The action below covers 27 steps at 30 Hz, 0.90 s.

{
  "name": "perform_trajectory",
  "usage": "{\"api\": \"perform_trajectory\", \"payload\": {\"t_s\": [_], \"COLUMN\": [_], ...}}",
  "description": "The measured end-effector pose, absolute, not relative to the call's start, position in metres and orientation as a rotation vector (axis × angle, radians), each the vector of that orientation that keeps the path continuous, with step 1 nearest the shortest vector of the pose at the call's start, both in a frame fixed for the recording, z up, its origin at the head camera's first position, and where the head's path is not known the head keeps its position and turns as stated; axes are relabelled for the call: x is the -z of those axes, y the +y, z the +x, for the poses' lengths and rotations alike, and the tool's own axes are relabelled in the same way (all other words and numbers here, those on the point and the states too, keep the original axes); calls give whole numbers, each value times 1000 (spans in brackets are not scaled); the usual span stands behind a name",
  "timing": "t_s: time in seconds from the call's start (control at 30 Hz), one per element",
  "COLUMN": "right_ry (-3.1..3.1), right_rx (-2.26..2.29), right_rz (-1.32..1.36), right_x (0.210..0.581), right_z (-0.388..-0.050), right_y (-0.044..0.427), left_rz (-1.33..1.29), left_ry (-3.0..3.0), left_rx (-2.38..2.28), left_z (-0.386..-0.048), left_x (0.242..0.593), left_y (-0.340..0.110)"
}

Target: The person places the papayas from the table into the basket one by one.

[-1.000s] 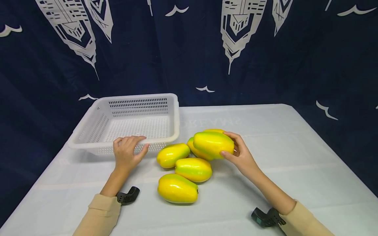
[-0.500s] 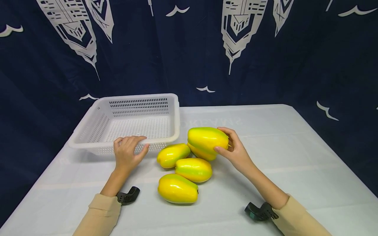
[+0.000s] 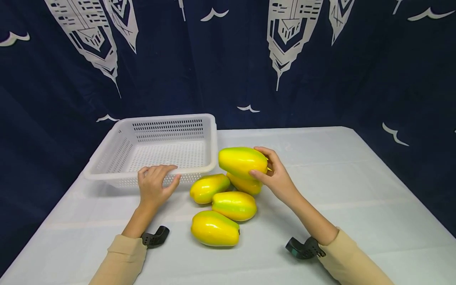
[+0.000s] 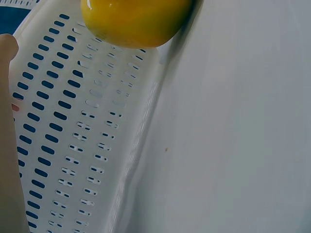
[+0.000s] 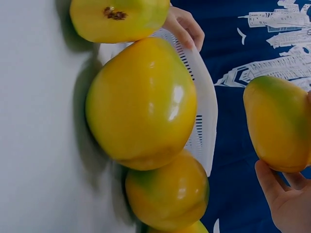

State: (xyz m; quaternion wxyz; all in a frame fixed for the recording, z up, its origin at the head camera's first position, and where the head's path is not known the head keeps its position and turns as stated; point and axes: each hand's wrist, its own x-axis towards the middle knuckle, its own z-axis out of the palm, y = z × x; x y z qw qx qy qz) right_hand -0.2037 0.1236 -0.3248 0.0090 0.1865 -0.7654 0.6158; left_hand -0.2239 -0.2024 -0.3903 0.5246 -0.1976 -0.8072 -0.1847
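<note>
In the head view my right hand (image 3: 276, 174) holds a yellow-green fruit (image 3: 240, 160) by its right end, fingers behind and thumb in front, above another fruit (image 3: 247, 185). The right wrist view shows this hand (image 5: 294, 201) under the held fruit (image 5: 277, 124), off the table. My left hand (image 3: 154, 186) grips the near rim of a white perforated basket (image 3: 192, 173), its fingertips over the rim; in the left wrist view only part of the hand (image 4: 10, 145) shows beside the basket wall (image 4: 53, 116). No fruit is visible inside the basket.
Three more fruits lie on the white table (image 3: 320, 190): one near the basket's right corner (image 3: 209, 189), one in the middle (image 3: 234, 206) and one nearest me (image 3: 215, 228). A dark blue patterned curtain (image 3: 231, 71) hangs behind the table.
My right hand has carried its fruit left and slightly up toward the basket's right side, uncovering more of the fruit beneath. My left hand and the other fruits keep their places.
</note>
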Motion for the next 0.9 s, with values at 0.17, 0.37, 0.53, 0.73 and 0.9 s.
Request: {"api": "perform_trajectory", "payload": {"t_s": [0.17, 0.37, 0.53, 0.73, 0.9], "right_ry": [-2377, -2359, -2344, -2360, -2356], "right_rx": [-1946, -1953, -1975, -1970, -1978], "right_rz": [584, 586, 602, 589, 588], "right_x": [321, 318, 313, 309, 309], "right_z": [-207, -210, -210, -211, -213], "right_y": [117, 107, 98, 88, 80], "left_rz": [-476, -478, -478, -479, -477], "left_ry": [-1927, -1923, -1922, -1926, -1917], "left_rx": [445, 444, 444, 445, 444], "left_z": [-225, -225, -225, -225, -224], "left_x": [390, 389, 389, 390, 390], "left_y": [-202, -202, -202, -201, -201]}}
